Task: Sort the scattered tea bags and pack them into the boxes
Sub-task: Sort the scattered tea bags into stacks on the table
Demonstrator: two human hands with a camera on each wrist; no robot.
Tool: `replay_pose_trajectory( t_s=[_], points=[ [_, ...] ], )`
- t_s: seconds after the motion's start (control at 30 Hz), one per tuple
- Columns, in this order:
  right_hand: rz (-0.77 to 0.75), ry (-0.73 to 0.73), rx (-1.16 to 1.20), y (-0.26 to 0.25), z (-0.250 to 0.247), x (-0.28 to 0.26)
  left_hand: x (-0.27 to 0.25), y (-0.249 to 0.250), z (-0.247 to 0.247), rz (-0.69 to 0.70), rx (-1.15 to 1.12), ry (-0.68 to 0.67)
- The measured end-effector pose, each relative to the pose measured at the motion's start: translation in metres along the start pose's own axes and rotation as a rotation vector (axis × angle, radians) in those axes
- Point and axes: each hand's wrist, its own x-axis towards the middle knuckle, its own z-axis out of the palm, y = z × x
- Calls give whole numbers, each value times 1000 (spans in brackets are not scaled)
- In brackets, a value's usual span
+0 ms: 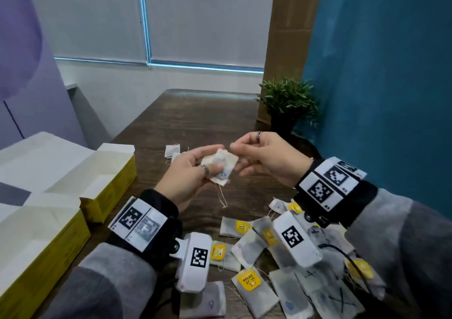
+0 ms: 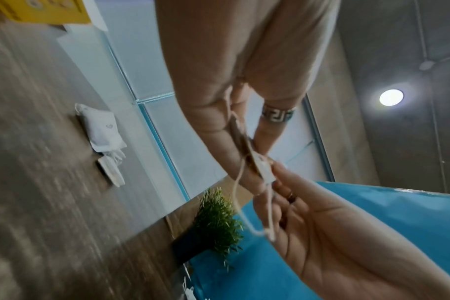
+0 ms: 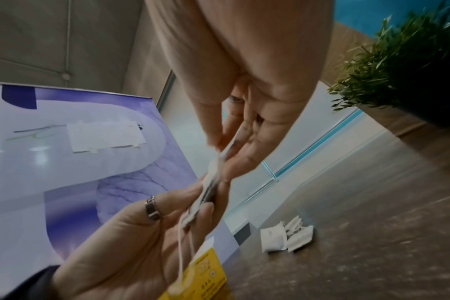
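Tea bag (image 1: 221, 166) held above table (image 1: 195, 123) centre, left hand (image 1: 193, 169) gripping it, right hand (image 1: 266, 157) pinching its far-right edge. Tea bag pile (image 1: 281, 257) near right, two loose bags (image 1: 172, 151) beyond, open boxes (image 1: 80, 189) left, potted plant (image 1: 287, 103) far right.

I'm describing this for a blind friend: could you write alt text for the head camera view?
A person's left hand holds a small stack of tea bags above a dark wooden table, and the right hand pinches its edge. More tea bags lie scattered nearby, with two open yellow boxes on the left.
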Motion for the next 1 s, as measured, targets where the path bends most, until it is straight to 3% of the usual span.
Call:
replay_pose_trajectory(
  t_s=[0.07,0.1,0.23,0.33,0.43,0.5,0.63,0.7,0.8,1.0],
  points=[
    [29,32,-84,4,2,3,1,4,-10,10,-28,59],
    [56,-4,-234,8,2,4,2,7,-17,21,-68,83],
    [290,-522,-977,29,11,-2,3,19,-37,64,-149,154],
    [274,-601,-1167,41,21,-6,0,20,-42,1,-173,169],
    [240,-560,-1176,40,21,-7,0,17,-43,-37,-144,168],
    [83,-443,-1112,33,16,-10,2,14,-46,-47,-105,173],
    [-642,-87,-939,17,4,-12,2,6,-44,-139,28,108],
    [-816,62,-868,14,1,-11,-1,4,-35,-179,56,58],
    [-859,191,-762,16,4,-11,-6,8,-22,-178,-66,-20],
    [-861,145,-644,21,15,-15,-14,17,-17,-132,-195,-124]
  ],
)
